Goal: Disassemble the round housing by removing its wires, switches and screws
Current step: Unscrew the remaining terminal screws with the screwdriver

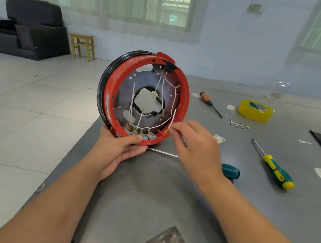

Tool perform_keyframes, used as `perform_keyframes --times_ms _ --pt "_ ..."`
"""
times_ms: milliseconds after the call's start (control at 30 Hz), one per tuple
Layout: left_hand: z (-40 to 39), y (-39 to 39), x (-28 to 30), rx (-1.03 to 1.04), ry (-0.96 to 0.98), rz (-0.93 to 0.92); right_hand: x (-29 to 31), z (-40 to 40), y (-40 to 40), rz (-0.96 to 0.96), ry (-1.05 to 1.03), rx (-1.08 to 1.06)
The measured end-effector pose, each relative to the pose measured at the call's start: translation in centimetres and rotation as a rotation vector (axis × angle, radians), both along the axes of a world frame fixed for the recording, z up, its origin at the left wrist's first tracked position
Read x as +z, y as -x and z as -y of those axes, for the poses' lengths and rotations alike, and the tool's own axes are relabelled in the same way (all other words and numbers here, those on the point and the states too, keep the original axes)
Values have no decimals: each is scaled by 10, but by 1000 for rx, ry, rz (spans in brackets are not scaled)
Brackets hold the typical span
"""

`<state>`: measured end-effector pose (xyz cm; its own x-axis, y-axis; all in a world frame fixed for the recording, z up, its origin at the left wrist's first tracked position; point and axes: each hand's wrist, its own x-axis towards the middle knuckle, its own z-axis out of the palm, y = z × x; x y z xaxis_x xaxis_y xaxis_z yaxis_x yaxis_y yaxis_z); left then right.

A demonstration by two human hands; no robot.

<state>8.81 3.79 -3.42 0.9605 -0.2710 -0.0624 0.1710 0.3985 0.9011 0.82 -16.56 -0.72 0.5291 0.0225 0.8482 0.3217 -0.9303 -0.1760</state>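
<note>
Head view: a brass terminal [167, 131] on a white wire [173, 116] is pinched by the fingertips [171, 130] of the right hand [195, 144], at about four o'clock on the housing's rim. The wire's free end is seen rising from the pinch toward twelve o'clock, so its long axis runs nearly upright along the rim's inner edge. The housing [144, 98], a red ring on a black drum, is held on edge over the worktop's [166, 194] near-left corner, its open face turned to the camera. Its rim at six o'clock is gripped by the left hand [119, 150], thumb over the grey switches [143, 136]. More white wires are strung across the dark plate between brass tabs, up to a black switch [168, 66] at one o'clock. The right hand is the nearer to the loose lead; a pull away from the rim is judged likely next. A screwdriver [229, 170] lies under the right wrist; another [273, 165] lies at three o'clock, with yellow tape [255, 110] beyond.
</note>
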Motion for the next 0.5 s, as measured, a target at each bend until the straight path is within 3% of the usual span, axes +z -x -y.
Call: perform_keyframes --times_ms 67,300,500 --pt "1 0 1 5 -3 3 10 24 5 -55 -98 -85" --pt "9 -2 0 58 38 -1 30 123 -19 -677 -169 -330" --pt "29 -8 -3 82 57 18 11 173 -59 -862 -66 -476"
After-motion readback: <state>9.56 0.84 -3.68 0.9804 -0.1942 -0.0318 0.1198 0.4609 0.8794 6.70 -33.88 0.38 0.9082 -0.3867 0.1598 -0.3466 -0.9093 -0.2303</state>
